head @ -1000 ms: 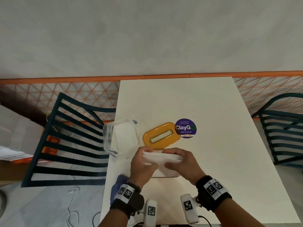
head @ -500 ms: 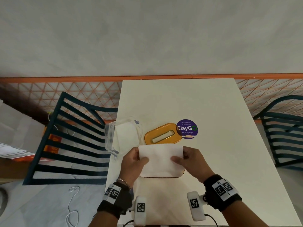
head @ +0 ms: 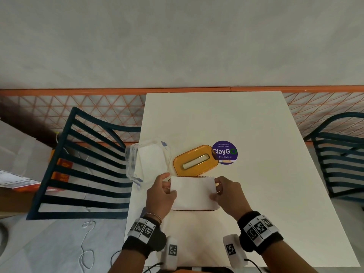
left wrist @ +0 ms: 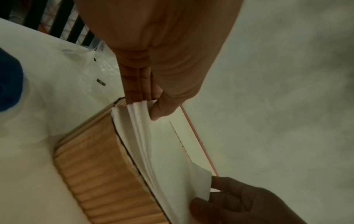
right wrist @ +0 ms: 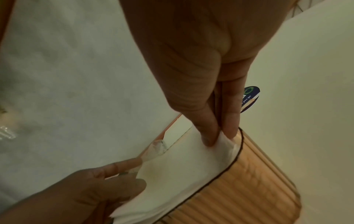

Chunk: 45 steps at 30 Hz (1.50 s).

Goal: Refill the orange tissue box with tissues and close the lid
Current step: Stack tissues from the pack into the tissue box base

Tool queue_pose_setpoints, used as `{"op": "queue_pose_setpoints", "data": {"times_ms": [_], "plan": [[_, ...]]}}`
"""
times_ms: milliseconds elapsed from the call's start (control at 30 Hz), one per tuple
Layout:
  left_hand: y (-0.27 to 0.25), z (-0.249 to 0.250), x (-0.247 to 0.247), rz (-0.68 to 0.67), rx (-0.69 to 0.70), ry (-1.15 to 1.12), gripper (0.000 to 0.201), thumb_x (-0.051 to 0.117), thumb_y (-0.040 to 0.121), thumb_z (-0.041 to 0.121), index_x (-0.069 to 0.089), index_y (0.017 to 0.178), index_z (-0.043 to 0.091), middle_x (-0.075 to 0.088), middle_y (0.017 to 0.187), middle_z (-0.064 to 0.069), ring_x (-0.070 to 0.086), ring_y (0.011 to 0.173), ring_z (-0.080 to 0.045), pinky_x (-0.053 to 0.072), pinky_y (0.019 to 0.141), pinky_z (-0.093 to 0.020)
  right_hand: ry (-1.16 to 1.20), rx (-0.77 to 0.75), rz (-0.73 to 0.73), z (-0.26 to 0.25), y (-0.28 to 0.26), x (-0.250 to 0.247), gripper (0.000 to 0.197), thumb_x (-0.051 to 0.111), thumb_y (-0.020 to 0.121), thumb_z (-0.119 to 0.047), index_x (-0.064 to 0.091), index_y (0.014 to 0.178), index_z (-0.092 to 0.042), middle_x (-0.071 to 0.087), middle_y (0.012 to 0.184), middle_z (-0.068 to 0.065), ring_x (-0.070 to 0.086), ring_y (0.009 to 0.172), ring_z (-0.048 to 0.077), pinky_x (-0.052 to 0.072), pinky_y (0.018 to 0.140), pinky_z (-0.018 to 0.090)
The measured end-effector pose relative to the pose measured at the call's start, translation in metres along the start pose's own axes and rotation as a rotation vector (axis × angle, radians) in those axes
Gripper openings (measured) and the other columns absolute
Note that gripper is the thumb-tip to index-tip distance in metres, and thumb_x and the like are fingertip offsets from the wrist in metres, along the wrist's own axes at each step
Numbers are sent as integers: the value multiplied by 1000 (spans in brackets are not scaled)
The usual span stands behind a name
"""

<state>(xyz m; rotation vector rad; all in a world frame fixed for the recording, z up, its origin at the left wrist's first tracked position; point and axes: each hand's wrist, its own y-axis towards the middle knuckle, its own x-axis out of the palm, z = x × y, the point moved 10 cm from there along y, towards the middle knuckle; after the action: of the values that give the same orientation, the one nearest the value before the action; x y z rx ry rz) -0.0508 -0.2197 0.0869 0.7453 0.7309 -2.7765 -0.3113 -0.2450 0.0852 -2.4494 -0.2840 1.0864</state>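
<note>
Half a second ago the tissues (head: 194,191) were held just above the box (left wrist: 99,169); now the stack sits lower, spread flat across the box's open top, and the hands have moved a little further apart to its two short ends. A second ago the stack was bunched between hands held close together.

The left hand (head: 160,194) pinches the left end of the stack — thumb on top, fingers (left wrist: 137,84) beneath, as the left wrist view shows. The right hand (head: 229,196) pinches the right end between thumb and fingertips (right wrist: 230,125) at the box's corner.

The box is orange-tan with ribbed, rounded sides and a thin dark rim; it stands near the front edge of the white table (head: 256,125), directly in front of the person. The white tissues are a layered stack covering nearly the whole opening, their edges reaching the rim.

The lid (head: 195,160) — orange, oval-cornered, with a long slot — lies flat on the table just behind the box, not on it. Left of it lies a clear plastic pack (head: 147,160) holding more white tissues.

Touching the lid's far right corner is a round purple sticker (head: 224,152) reading "ClayGo", with "Clean as you go" beneath; the small line above is too fine to read with certainty.
</note>
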Motion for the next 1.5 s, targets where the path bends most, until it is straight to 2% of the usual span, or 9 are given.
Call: {"op": "queue_pose_setpoints", "data": {"times_ms": [200,300,400,567,667,867,1133,1267,1500], "plan": [[-2,8,0,-18,49,94,67,76,86,8,48,145,23,65,132,-3,68,103,-16,58,86,-26,-111,-54,17,-12,-5,1,70,84,79,-15,50,140,-22,64,126,3,68,96,19,61,84,34],[-5,13,-1,-24,118,222,71,80,82,16,48,144,27,54,139,2,64,111,-17,60,90,-32,-293,-181,105,-28,-15,-6,87,91,71,-26,45,145,-23,52,142,1,62,114,21,57,92,30],[-12,24,-2,-53,251,377,74,84,78,30,48,142,31,45,144,9,53,128,-14,54,99,-32,-478,-338,34,-43,-24,4,83,90,70,-37,51,143,-29,45,149,-5,48,128,18,51,98,28],[-25,30,35,-350,432,706,87,80,80,47,35,154,39,19,168,14,17,154,-12,25,125,-41,-580,-414,-177,-46,-26,28,83,86,76,-33,47,148,-30,34,161,-5,32,146,19,31,118,33],[-24,28,45,-407,441,827,80,76,88,43,33,156,38,18,169,10,16,156,-15,18,126,-41,-590,-420,-176,-48,-23,29,85,86,74,-34,46,148,-29,33,162,-5,32,147,19,29,119,33],[-16,26,41,-387,431,784,66,76,87,44,49,148,39,34,163,10,30,149,-13,23,123,-39,-511,-393,-209,-46,-17,26,86,88,71,-40,47,146,-30,34,161,-8,34,145,17,33,117,34],[-9,17,35,-453,431,799,63,76,88,36,51,146,40,39,160,16,36,145,-11,29,120,-32,-479,-371,-261,-40,-12,28,85,86,74,-41,45,148,-33,33,161,-9,32,147,16,34,117,34],[-3,14,33,-492,421,826,67,80,85,33,52,146,40,39,159,17,39,144,-11,32,119,-33,-486,-374,-294,-41,-10,28,78,82,80,-37,45,148,-33,34,162,-9,32,148,16,34,118,35],[-1,18,31,-471,449,804,45,65,96,37,58,141,38,46,156,16,46,139,-11,35,118,-31,-509,-410,-295,-46,-9,25,55,73,88,-36,56,140,-33,38,160,-6,36,145,15,34,117,33]]}}
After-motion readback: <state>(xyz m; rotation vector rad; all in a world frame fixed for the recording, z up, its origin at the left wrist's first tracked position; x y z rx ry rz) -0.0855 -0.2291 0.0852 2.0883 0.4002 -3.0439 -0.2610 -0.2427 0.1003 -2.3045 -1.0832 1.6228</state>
